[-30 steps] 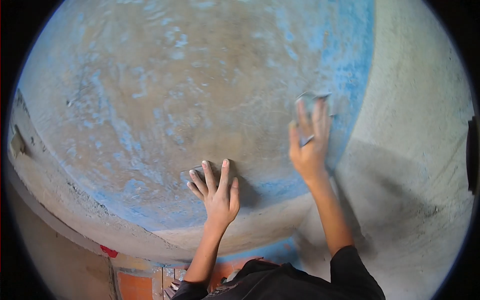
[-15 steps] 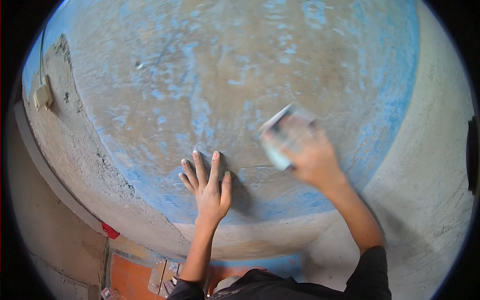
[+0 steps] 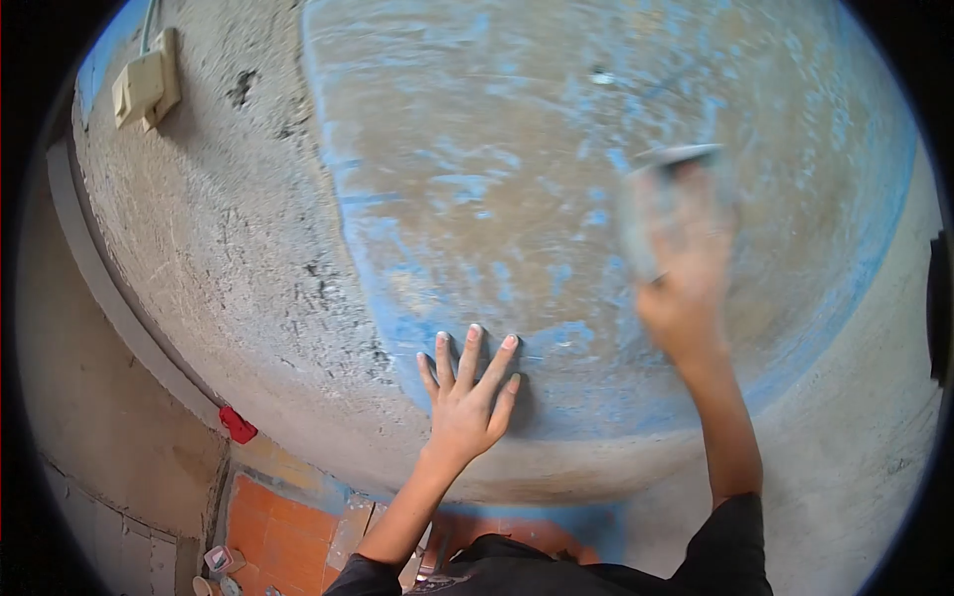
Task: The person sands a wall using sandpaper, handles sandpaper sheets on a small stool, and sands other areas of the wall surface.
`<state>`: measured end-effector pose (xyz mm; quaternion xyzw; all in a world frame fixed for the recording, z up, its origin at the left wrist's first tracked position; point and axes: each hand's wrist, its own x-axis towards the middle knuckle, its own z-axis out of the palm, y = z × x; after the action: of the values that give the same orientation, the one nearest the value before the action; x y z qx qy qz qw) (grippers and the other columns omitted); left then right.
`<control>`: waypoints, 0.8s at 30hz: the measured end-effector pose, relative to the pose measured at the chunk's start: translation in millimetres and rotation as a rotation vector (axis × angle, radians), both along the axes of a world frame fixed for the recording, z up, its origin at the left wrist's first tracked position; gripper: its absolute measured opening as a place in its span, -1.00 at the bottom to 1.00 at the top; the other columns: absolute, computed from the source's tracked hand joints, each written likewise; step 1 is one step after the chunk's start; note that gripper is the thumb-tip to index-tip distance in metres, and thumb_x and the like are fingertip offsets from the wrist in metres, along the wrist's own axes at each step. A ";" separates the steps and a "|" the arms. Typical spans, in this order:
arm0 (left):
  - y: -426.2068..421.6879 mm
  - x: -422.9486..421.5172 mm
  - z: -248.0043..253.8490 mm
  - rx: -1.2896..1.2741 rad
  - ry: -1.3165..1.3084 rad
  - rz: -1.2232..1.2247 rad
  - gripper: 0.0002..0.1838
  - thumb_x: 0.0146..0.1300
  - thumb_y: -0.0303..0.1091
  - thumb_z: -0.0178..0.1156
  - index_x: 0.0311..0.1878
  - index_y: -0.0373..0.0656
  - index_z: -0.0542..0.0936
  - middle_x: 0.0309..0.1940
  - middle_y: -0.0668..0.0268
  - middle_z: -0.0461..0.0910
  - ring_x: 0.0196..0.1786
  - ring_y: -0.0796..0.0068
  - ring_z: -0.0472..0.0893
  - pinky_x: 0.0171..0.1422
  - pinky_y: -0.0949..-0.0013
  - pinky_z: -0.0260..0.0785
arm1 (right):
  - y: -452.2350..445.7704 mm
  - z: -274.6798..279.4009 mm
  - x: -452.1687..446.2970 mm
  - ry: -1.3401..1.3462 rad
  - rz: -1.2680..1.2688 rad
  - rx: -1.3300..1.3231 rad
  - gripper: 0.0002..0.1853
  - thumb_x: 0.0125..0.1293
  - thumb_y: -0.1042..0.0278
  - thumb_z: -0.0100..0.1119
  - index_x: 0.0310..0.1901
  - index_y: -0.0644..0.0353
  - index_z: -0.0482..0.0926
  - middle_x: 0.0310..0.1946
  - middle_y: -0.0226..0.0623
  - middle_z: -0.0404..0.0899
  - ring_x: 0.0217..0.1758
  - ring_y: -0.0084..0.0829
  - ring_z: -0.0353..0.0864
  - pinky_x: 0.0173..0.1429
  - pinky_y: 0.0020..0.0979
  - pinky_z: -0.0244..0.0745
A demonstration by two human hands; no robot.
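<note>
A wall with worn, patchy blue paint over grey-brown plaster fills the middle of the view. My left hand rests on its lower part, fingers spread and fingertips against the surface, holding nothing. Up and to the right, my right hand grips a flat greyish block, seemingly a sanding block, against the painted area. Both the hand and the block are smeared by motion. The block's dark upper edge shows beyond the fingers; its underside is hidden.
At the upper left, a cream electrical socket box with a cable is fixed to rough bare plaster. A red cloth-like item lies by the ledge at lower left. Orange floor tiles and a small container appear below.
The view has swung left, so the wall and socket sit farther right in it. My right hand has moved the block across the wall; my left hand stays spread on the wall.
</note>
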<state>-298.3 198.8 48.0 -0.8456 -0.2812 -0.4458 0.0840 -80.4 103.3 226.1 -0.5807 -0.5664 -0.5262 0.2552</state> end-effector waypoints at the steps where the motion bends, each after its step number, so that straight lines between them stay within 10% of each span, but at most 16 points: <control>1: 3.7 -7.9 -0.5 -0.021 -0.001 -0.008 -0.42 0.37 -0.10 0.13 0.45 0.09 0.38 0.57 -0.01 -0.06 0.60 -0.20 -0.32 0.52 -0.26 -0.63 | 13.9 -9.7 -17.9 -0.084 0.111 -0.119 -0.06 -0.05 0.22 0.41 0.47 -0.21 0.27 0.49 -0.12 0.18 0.56 -0.10 0.11 0.49 0.22 0.00; 12: 31.9 -66.6 -16.6 -0.100 0.024 -0.146 -0.40 0.34 -0.08 0.15 0.42 -0.01 0.41 0.55 -0.08 -0.01 0.59 -0.26 -0.24 0.50 -0.35 -0.49 | 64.0 -37.5 -114.2 -0.162 0.276 -0.465 -0.21 0.10 0.30 0.31 0.44 -0.28 0.32 0.46 -0.19 0.25 0.54 -0.21 0.19 0.53 -0.02 0.05; 16: 31.7 -68.6 -14.5 -0.133 0.030 -0.189 -0.39 0.33 -0.09 0.15 0.42 -0.04 0.40 0.54 -0.12 -0.02 0.57 -0.36 -0.25 0.49 -0.38 -0.49 | 50.7 16.3 -118.6 -0.003 -0.066 -0.047 -0.32 0.21 0.25 0.22 0.40 -0.33 0.36 0.45 -0.37 0.30 0.51 -0.39 0.24 0.52 -0.09 0.10; 21: 34.7 -65.1 -24.6 -0.123 0.011 -0.224 -0.36 0.32 -0.11 0.16 0.45 -0.05 0.36 0.54 -0.15 -0.05 0.54 -0.46 -0.26 0.48 -0.40 -0.53 | 60.8 -54.4 -107.5 -0.195 0.254 -0.577 -0.31 0.15 0.33 0.25 0.38 -0.27 0.40 0.47 0.04 0.19 0.55 0.00 0.11 0.51 0.13 0.01; 24: 34.1 -66.5 -17.0 -0.139 0.025 -0.217 -0.35 0.32 -0.12 0.16 0.45 -0.07 0.35 0.55 -0.16 -0.08 0.54 -0.47 -0.26 0.48 -0.40 -0.53 | 51.1 -22.0 -100.3 0.083 -0.056 -0.037 -0.28 0.08 0.14 0.29 0.37 -0.32 0.40 0.45 -0.16 0.26 0.50 -0.11 0.23 0.45 0.19 0.08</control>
<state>-364.8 232.9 30.9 -0.8804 -0.2170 -0.4213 -0.0201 -180.7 154.5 204.1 -0.6223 -0.5484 -0.4979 0.2531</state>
